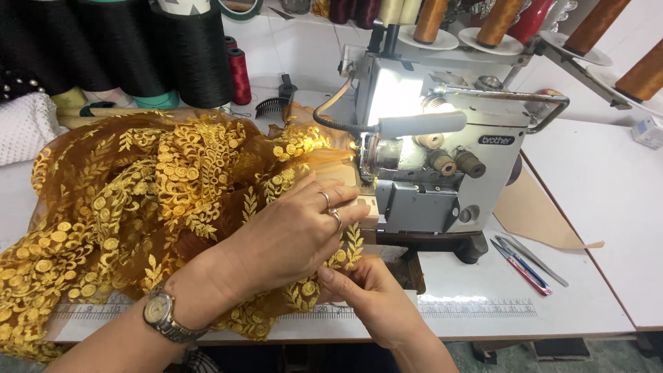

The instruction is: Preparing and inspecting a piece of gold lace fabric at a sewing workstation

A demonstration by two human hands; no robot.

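- Left hand (293, 235) flat on the fabric (138, 207), fingers (331, 197) stretched out and pressed down on it, two rings on them; no pinch, just an open palm holding the cloth in place; wristwatch (162, 316) on the wrist behind.
- Right hand (369, 293) just below the left fingers, fingertips (330, 276) closed on the fabric's edge, pinching it.
- Fabric: sheer brown net with gold embroidered leaves and coins; bunched in a heap to the left of both hands, spreading under the left palm and reaching up to the needle area just ahead of the left fingertips.
- Sewing machine (442, 159) directly beyond the left fingertips, lamp lit, grey-white body; knobs on its front.
- Ruler strip (476, 309) along the table (594, 207) edge, passing just beneath the right hand.
- Small clippers (528, 266), red and blue handled, lying well to the right of the right hand.
- Thread cones (200, 55), black, standing far behind the fabric; red spool (239, 72) beside them; tan cones (501, 21) on the stand above the machine.
- Black comb (275, 102) beyond the fabric heap.
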